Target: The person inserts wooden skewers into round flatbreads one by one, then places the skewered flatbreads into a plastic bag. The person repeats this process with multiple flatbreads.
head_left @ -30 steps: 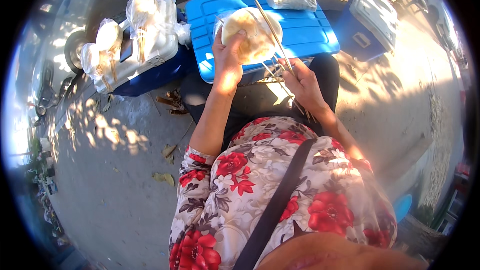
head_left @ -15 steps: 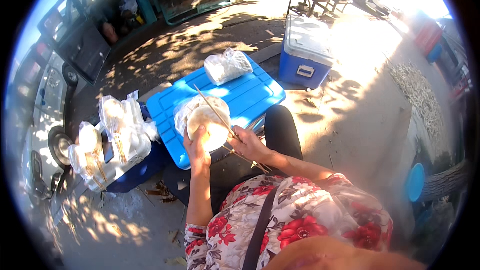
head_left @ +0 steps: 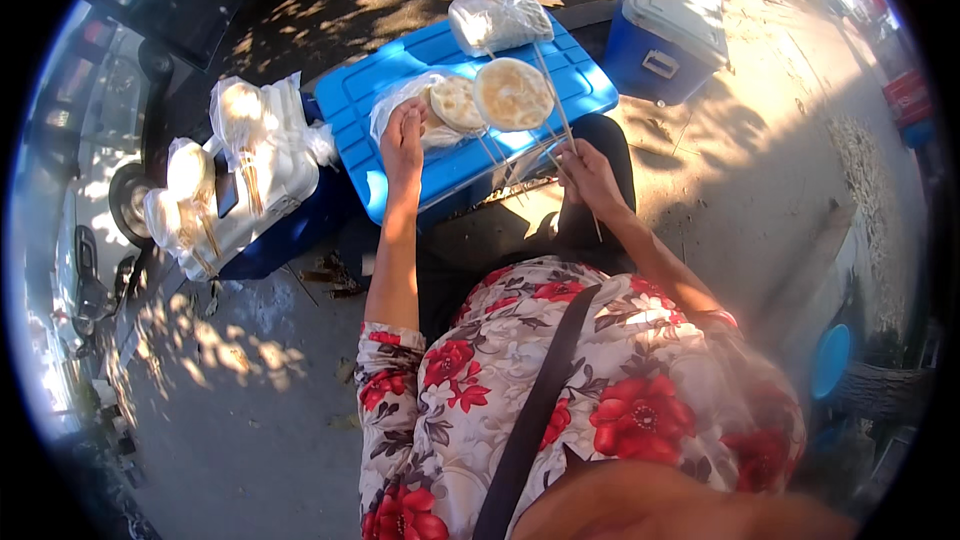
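A round flatbread [head_left: 513,94] with browned patches is held up on thin wooden skewers [head_left: 558,105], above the blue lid. My right hand [head_left: 588,178] is closed around the lower part of these skewers. Further thin sticks point down below the bread. Left of it, more flatbreads [head_left: 457,104] lie in an opened clear plastic bag [head_left: 400,100] on the blue lid [head_left: 350,155]. My left hand [head_left: 402,140] is at this bag with its fingers closed, seemingly pinching the plastic beside the breads.
A tied clear bag [head_left: 490,22] sits at the lid's far edge. A blue cooler with a white lid [head_left: 672,5] stands at far right. To the left, a white-topped box [head_left: 275,210] carries bagged flatbreads on sticks [head_left: 240,120] and a phone [head_left: 228,194].
The flatbread has left my left hand and now sits on the skewers in my right. My left hand has moved to the bag of breads. The view has tilted downward.
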`<state>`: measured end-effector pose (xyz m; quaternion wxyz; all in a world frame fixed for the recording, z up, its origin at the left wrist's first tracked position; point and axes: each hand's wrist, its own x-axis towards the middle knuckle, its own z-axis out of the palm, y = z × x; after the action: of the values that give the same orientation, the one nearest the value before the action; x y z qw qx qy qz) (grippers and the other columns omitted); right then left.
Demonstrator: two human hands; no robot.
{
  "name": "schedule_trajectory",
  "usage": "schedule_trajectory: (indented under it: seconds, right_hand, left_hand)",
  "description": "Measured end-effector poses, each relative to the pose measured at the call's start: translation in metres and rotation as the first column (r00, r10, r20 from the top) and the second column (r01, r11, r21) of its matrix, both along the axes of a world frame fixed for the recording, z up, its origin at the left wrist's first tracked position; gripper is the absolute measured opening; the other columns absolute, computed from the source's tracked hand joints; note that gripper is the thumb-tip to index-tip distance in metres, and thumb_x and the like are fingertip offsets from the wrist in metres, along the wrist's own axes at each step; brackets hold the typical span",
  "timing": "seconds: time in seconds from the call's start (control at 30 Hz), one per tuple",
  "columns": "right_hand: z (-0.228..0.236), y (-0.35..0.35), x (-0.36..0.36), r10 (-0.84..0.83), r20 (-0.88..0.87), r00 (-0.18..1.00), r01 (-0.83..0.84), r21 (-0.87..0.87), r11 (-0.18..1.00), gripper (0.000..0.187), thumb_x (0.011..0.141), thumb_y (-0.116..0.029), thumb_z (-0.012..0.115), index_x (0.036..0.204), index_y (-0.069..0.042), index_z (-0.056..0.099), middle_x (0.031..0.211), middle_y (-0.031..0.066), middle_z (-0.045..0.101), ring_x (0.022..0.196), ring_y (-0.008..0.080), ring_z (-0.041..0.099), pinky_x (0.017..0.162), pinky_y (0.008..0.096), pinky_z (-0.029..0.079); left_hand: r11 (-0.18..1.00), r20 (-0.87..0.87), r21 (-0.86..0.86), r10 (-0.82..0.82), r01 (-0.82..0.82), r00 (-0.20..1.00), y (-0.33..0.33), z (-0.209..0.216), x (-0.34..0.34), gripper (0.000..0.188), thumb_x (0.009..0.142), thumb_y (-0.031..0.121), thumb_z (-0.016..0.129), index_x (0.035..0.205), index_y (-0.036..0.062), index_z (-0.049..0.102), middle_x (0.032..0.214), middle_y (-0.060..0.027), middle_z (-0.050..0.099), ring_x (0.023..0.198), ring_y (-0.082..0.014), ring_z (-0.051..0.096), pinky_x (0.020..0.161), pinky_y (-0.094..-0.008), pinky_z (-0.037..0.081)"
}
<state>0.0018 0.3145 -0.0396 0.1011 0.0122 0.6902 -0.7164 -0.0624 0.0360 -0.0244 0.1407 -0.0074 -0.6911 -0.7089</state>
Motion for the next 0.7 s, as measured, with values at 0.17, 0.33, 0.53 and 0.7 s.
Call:
schedule_trajectory:
  seconds: [0.17, 0.33, 0.53, 0.7]
  right_hand:
    - [0.000, -0.007, -0.008, -0.037, 0.028, 0.999, 0.038, -0.020, 0.999, 0.020, 0.098, -0.016, 0.040, 0.106, -0.002, 0.051, 0.060, 0.0010, 0.048, 0.038, 0.0054, 0.037, 0.035, 0.0187, 0.029]
    - [-0.009, -0.053, -0.017, 0.118, 0.092, 0.989, -0.110, -0.090, 0.990, 0.019, 0.098, -0.016, 0.041, 0.106, -0.001, 0.050, 0.060, 0.0025, 0.050, 0.037, 0.0060, 0.037, 0.035, 0.0201, 0.029]
    - [-0.046, -0.071, -0.060, 0.131, 0.135, 0.982, -0.101, -0.205, 0.973, 0.021, 0.097, -0.015, 0.042, 0.107, 0.001, 0.050, 0.061, 0.0042, 0.052, 0.041, 0.0078, 0.045, 0.036, 0.0225, 0.033]
    - [-0.040, -0.063, -0.057, 0.135, 0.143, 0.980, -0.107, -0.193, 0.975, 0.022, 0.097, -0.016, 0.042, 0.108, 0.001, 0.050, 0.059, 0.0030, 0.049, 0.039, 0.0068, 0.040, 0.036, 0.0223, 0.031]
  left_hand:
    - [0.729, -0.216, -0.670, -0.014, -0.138, 0.976, -0.024, -0.006, -0.025, 0.019, 0.087, 0.011, 0.052, 0.100, 0.0015, 0.063, 0.091, -0.0163, 0.064, 0.087, -0.0274, 0.063, 0.075, -0.0362, 0.048]
    - [0.266, -0.133, -0.953, 0.066, -0.146, 0.989, -0.025, -0.004, -0.035, 0.020, 0.076, 0.010, 0.060, 0.094, 0.0029, 0.061, 0.094, -0.0159, 0.062, 0.087, -0.0333, 0.061, 0.074, -0.0433, 0.049]
    - [0.158, -0.014, -0.986, 0.252, -0.055, 0.968, -0.015, -0.002, -0.043, 0.038, 0.069, 0.020, 0.068, 0.103, 0.0048, 0.058, 0.102, -0.0158, 0.059, 0.092, -0.0355, 0.060, 0.078, -0.0460, 0.048]
    - [0.353, 0.128, -0.936, 0.329, 0.004, 0.936, -0.015, -0.005, -0.052, 0.040, 0.070, 0.022, 0.068, 0.104, 0.0040, 0.057, 0.105, -0.0163, 0.060, 0.094, -0.0350, 0.060, 0.080, -0.0445, 0.048]
